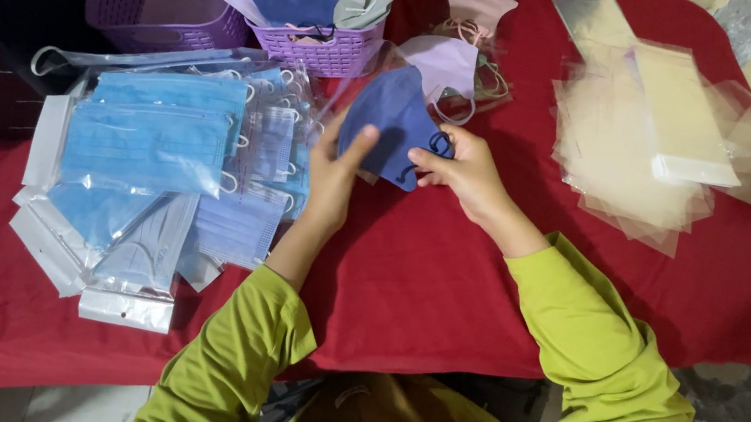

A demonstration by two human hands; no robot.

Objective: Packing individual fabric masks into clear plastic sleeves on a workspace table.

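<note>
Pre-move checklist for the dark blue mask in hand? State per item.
1. Dark blue fabric mask held by both hands: ok.
2. Left hand thumb on its lower edge: ok.
3. Right hand fingers pinch its right side: ok.
4. Clear plastic sleeve behind the mask, opening: cannot tell.
5. Pile of empty clear plastic bags on the red cloth: ok.
6. Bagged light blue masks lie apart from the hands: ok.

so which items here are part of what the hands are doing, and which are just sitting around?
In hand:
left hand
right hand
dark blue mask
clear sleeve

Lying about:
bagged blue masks
purple basket
empty clear bags
red cloth
</note>
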